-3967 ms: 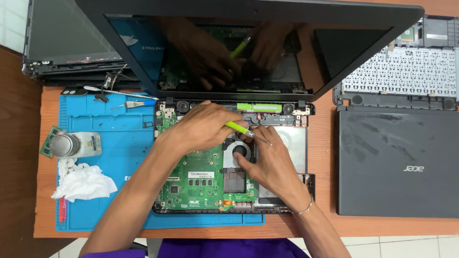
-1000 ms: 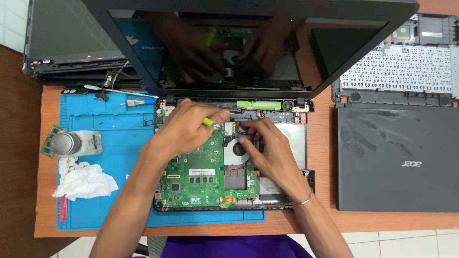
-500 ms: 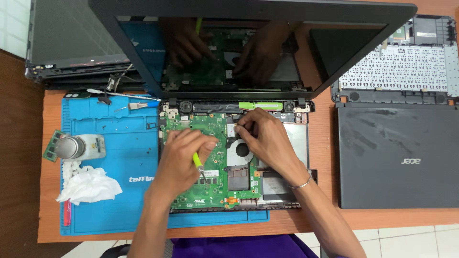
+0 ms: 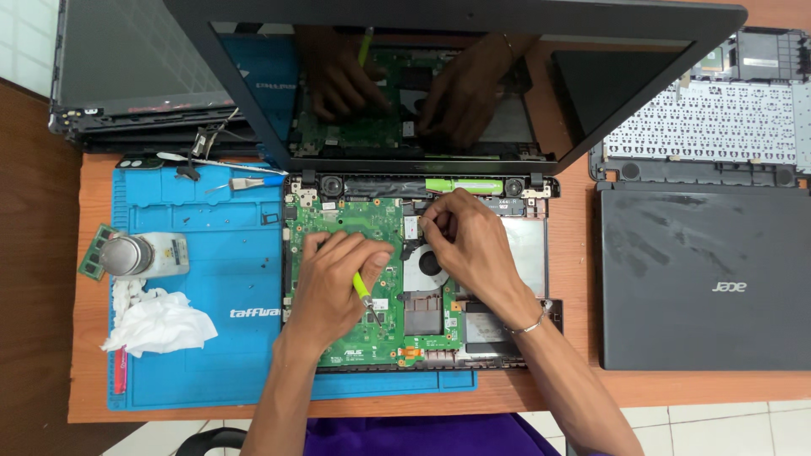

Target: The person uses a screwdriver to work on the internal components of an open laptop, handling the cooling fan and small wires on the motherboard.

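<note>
Orange desk (image 4: 541, 393) with a blue mat (image 4: 194, 279) under an opened laptop (image 4: 418, 279). Left hand (image 4: 334, 283) is curled around a yellow-green screwdriver (image 4: 363, 291), tip down on the green board (image 4: 346, 253). Right hand (image 4: 465, 236) pinches something tiny near the fan (image 4: 422, 266), can't tell what. If that tip slips, I'd guess it scratches the board.

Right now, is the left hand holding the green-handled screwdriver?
Yes, the left hand grips the green-handled screwdriver over the green motherboard.
</note>
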